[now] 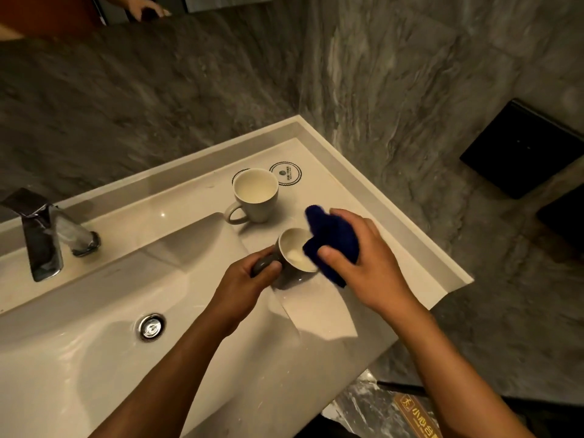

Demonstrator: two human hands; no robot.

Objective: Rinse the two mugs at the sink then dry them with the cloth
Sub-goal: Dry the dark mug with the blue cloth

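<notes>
I am looking down at a pale basin counter (410, 248) set into a corner of grey marbled wall. My left hand (249, 276) is gripping the handle of a grey mug (292, 263), fingers curled round it, and is holding the mug tilted so its cream inside is facing up and to the right, at the right edge of the sink bowl (94, 358). Whether the mug's base is touching the counter I cannot tell. My right hand (363, 257) is clutching a dark blue cloth (331, 238), bunched in the fingers and thumb, and is pressing it against the mug's rim on its right side; a fold of the cloth is hanging below the hand. The second mug (254, 194), pale with a cream inside, is standing upright on the counter toward its far right corner, handle pointing left and toward me, apart from the grey mug. Just beside it, nearer the corner, a round printed coaster (286, 173) is lying flat. A chrome tap (41, 235) is standing at the back edge on the left, and the drain (151, 326) is sitting in the middle of the bowl.
</notes>
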